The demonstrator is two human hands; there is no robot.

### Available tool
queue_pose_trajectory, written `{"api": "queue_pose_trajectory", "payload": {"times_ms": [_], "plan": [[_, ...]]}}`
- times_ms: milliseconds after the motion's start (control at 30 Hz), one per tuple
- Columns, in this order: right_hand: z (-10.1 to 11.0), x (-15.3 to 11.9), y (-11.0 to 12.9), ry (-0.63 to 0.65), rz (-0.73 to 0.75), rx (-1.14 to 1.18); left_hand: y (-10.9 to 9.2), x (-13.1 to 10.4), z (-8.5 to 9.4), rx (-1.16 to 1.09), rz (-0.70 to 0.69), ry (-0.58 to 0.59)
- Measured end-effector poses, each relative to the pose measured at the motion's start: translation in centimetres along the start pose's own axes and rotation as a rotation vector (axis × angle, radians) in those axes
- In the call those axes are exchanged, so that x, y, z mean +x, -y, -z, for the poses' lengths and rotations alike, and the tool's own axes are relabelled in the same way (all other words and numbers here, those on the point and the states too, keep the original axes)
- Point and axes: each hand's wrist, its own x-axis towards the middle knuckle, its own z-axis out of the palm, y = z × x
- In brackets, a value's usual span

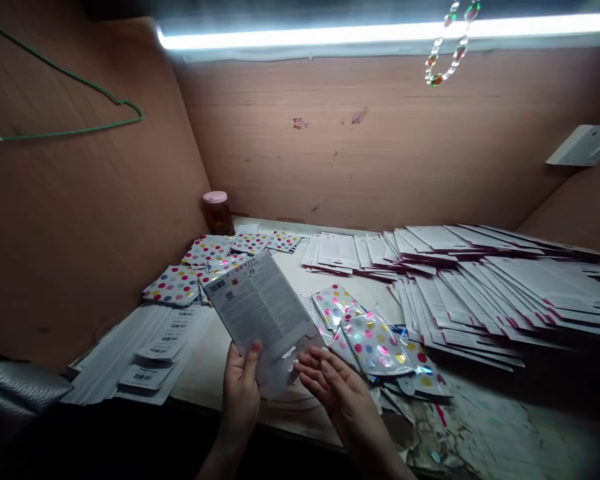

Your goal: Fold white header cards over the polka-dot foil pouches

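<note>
My left hand [241,383] grips the lower left edge of a flat printed card sleeve [265,307], its thumb lying on the front. The sleeve is tilted and carries small print and a barcode at its upper left corner. Its lower end looks like a pale, uneven flap. My right hand [336,387] is beside that lower right end, fingers stretched out and loosely apart; whether the fingertips touch the flap I cannot tell. Just past the right hand lie polka-dot packets [375,343] in shiny wrap, overlapping one another.
Rows of printed white sleeves [480,300] fan across the right side. More polka-dot packets [173,285] lie at the left, behind barcode label sheets [165,340]. A brown jar [219,217] with a pink lid stands in the back corner. Wooden walls enclose the table; beads [437,79] hang above.
</note>
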Motion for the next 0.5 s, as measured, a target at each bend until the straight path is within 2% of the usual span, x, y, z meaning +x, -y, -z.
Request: {"api": "queue_pose_trajectory", "payload": {"times_ms": [67, 133, 233, 367, 433, 500], "plan": [[-0.6, -1.5, -0.9, -0.075, -0.118, 0.428, 0.1, -2.3, -0.6, -0.165, 0.032, 0.005], [-1.1, -2.1, -1.3, -0.146, -0.154, 0.562, 0.7, -4.3, -0.8, -0.133, 0.044, -0.017], [-1.2, -2.3, -1.6, -0.22, -0.162, 0.599, 2.4, -6.5, -0.3, -0.003, 0.056, 0.006], [-0.9, -3.0, -1.1, -0.172, -0.125, 0.55, 4.8, -8.6, 0.8, 0.103, 0.072, 0.099], [-0.7, -3.4, -0.3, -0.155, -0.106, 0.491, 5.0, -9.4, 1.2, 0.158, 0.08, 0.132], [-0.4, -4.0, 0.7, -0.159, -0.09, 0.475, 4.3, -10.0, 1.5, 0.141, 0.103, 0.204]]}}
